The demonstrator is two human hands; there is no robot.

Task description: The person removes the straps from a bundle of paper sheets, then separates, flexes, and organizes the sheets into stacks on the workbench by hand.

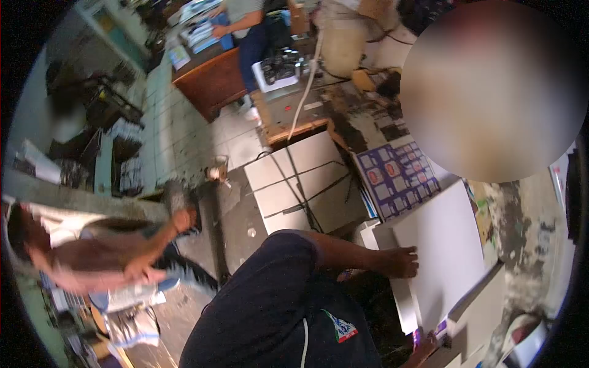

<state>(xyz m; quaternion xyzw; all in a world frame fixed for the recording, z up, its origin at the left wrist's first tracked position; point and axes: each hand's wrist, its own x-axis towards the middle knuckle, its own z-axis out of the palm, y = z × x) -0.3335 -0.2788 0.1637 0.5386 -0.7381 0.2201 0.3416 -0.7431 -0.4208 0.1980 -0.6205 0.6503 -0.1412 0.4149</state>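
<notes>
My left hand (400, 262) rests on the near edge of a large stack of white paper (451, 236). Its fingers lie apart on the top sheet. My right hand (422, 352) is at the lower corner of that stack, partly cut off by the frame. Its fingers are closed around what looks like a purple printed sheet (418, 337), of which only small bits show. Past the far side of the stack lies a sheet with purple and white printed boxes (399, 175).
A pale bundle tied with dark straps (307, 184) lies beside the stack. Cardboard-like boards (475, 313) stand at the lower right. A seated person (98, 257) is at left; another person (245, 27) works at a brown desk (208, 80). A blurred disc hides the upper right.
</notes>
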